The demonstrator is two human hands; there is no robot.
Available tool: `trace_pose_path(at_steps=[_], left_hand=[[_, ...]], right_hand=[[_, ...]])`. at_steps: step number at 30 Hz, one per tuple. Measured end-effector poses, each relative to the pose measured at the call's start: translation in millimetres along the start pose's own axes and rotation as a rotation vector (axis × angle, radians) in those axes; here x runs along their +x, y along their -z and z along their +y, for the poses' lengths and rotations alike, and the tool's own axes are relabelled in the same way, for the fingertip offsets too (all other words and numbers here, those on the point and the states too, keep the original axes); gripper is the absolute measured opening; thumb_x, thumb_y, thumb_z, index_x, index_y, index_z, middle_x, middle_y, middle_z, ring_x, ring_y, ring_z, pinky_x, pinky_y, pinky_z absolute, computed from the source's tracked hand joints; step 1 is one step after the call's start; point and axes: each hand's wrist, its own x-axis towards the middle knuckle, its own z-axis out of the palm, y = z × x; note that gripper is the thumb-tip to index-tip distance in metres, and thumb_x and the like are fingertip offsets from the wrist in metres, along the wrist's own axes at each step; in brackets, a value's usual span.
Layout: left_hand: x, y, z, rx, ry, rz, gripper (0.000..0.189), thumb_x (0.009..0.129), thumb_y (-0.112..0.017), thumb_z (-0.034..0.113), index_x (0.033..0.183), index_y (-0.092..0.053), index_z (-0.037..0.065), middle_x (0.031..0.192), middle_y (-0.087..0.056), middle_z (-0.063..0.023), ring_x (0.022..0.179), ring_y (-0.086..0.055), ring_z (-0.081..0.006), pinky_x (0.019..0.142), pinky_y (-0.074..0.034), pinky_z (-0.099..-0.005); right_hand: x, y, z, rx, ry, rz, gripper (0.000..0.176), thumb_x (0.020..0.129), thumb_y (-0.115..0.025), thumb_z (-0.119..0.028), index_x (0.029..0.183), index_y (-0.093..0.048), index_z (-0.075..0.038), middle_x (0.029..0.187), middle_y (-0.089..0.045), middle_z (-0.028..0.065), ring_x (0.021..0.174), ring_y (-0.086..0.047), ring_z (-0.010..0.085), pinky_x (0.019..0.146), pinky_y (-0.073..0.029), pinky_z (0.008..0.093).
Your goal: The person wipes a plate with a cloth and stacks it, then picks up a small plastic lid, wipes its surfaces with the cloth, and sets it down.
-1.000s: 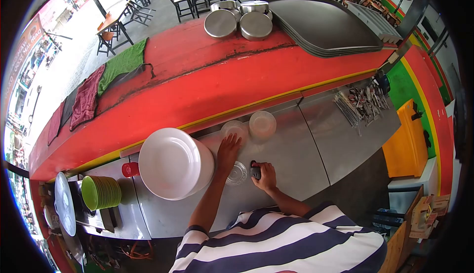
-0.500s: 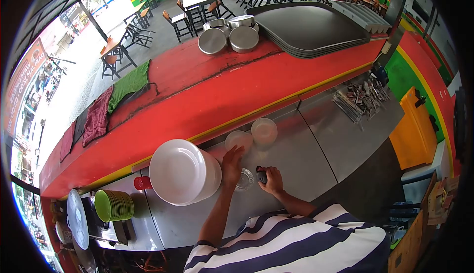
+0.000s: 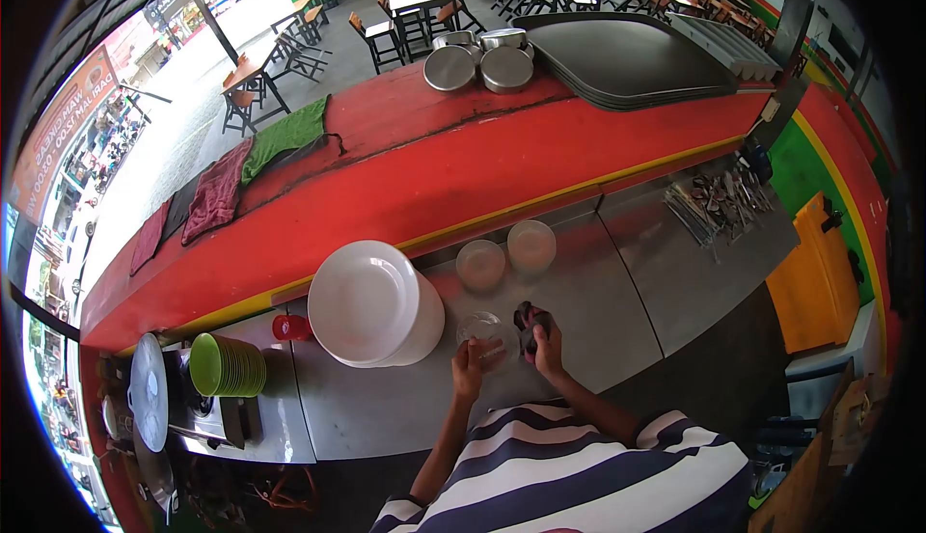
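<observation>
My left hand [image 3: 468, 369] is closed on the edge of a small clear glass bowl [image 3: 490, 328], just right of the large stack of white plates [image 3: 362, 301]. Bunched in my right hand [image 3: 548, 348] is a dark cloth [image 3: 527, 326], close to the bowl's right side. Behind both hands, two frosted round bowls stand side by side on the metal counter, a left one [image 3: 480, 265] and a right one [image 3: 531, 246].
Green bowls [image 3: 227, 366] are stacked at the left beside a red lidded container [image 3: 291, 328]. Cutlery [image 3: 719, 200] lies at the counter's right end. Dark trays [image 3: 632, 55], metal tins [image 3: 479, 62] and cloths [image 3: 217, 191] rest on the red ledge [image 3: 386, 176].
My left hand has come back from near the left frosted bowl and taken hold of the clear bowl. My right hand has lifted the dark cloth beside it. The camera view has shifted slightly.
</observation>
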Motion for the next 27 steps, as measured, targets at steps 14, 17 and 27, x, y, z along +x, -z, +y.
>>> trace_pose_path(at_steps=[14, 17, 27], left_hand=[[-20, -25, 23, 0.596, -0.318, -0.003, 0.030, 0.106, -0.046, 0.024, 0.105, -0.060, -0.004, 0.079, -0.063, -0.0092, 0.075, -0.056, -0.0145, 0.070, -0.048, -0.0296], [-27, -37, 21, 0.405, -0.364, -0.006, 0.034, 0.108, -0.045, 0.028, 0.106, -0.060, -0.002, 0.087, -0.063, -0.0050, 0.083, -0.055, -0.0117, 0.078, -0.046, -0.0278], [-19, -29, 19, 0.562, -0.115, -0.140, 0.039, 0.106, -0.049, 0.032, 0.107, -0.064, -0.004, 0.092, -0.069, -0.0077, 0.078, -0.062, -0.0117, 0.069, -0.051, -0.0276]], right_hand=[[-4, -42, -47, -0.084, -0.042, 0.041, 0.028, 0.098, -0.061, -0.028, 0.105, -0.066, -0.002, 0.088, -0.068, 0.0076, 0.080, -0.066, 0.0170, 0.074, -0.052, 0.0315], [-4, -31, -36, 0.309, -0.435, 0.102, 0.039, 0.102, -0.049, -0.041, 0.101, -0.066, -0.006, 0.083, -0.067, 0.0040, 0.069, -0.064, 0.0143, 0.062, -0.050, 0.0290], [-11, -9, -14, 0.084, -0.339, 0.007, 0.037, 0.101, -0.055, -0.037, 0.096, -0.069, -0.003, 0.076, -0.063, 0.0004, 0.068, -0.056, 0.0078, 0.062, -0.045, 0.0256]])
